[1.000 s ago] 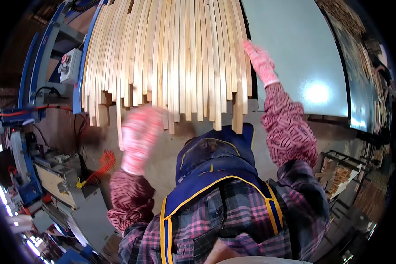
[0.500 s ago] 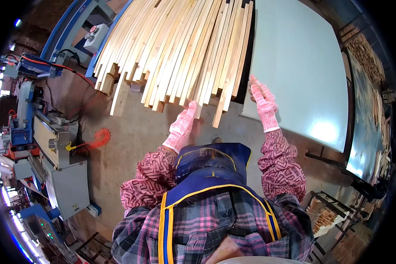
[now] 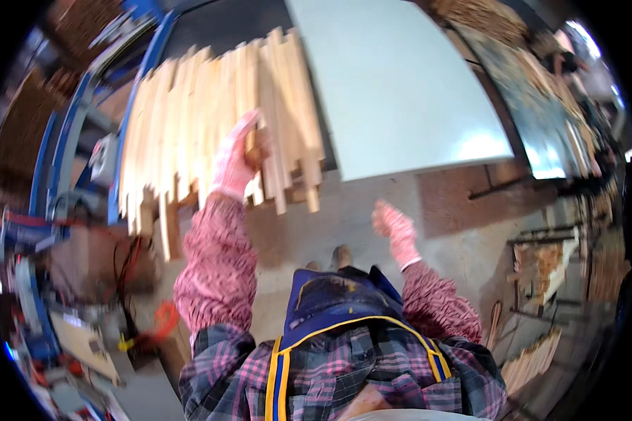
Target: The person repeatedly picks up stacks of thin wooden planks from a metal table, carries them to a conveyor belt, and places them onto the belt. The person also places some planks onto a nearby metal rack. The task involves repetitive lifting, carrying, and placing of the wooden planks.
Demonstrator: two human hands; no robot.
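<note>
one gloved left hand (image 3: pixel 235 158) is over the wood strips (image 3: pixel 189 119), toward their near ends; its fingers look stretched forward, but blur hides whether they pinch any. the strips, too many and too blurred to count, lie side by side, left of one pale tabletop (image 3: pixel 407 91). one gloved right hand (image 3: pixel 396 231) hangs above the floor (image 3: pixel 295 238), apart from the strips; whether its fingers press together i cannot tell. two shoes (image 3: pixel 341 257) show beyond one blue apron (image 3: pixel 344 298).

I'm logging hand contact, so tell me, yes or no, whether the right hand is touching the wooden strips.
No, the right hand shows against the floor, clearly apart from the wooden strips to its left.
</note>
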